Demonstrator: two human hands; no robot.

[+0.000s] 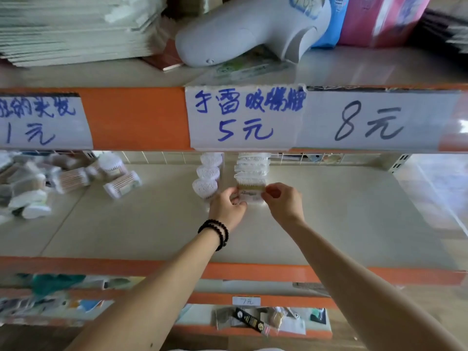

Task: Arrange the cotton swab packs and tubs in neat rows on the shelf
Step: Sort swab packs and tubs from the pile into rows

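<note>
**Both hands on the front pack of the row**

I hold a flat cotton swab pack (250, 195) between my two hands, at the front end of a row of like packs (252, 168) that runs back toward the rear edge of the shelf (342, 211); my left hand (228, 206) pinches its left side with curled fingers, and my right hand (283, 200) pinches its right side, thumb and fingers closed on the edge; the pack sits near the middle of the shelf, touching or just over the pack behind it, I cannot tell which. Just left of this row stands a line of round white tubs (206, 173), three showing, front to back; the nearest tub is just beside my left hand. A black bead bracelet (215, 233) circles my left wrist. Toward the left edge of the shelf lies a loose heap of swab packs and tubs (38, 181), tilted at odd angles, well apart from the rows. On the orange rail above, handwritten price labels (244, 117) hang; the upper shelf carries a white plastic gun-shaped tool (248, 31) and stacked flat packs (76, 29).
</note>
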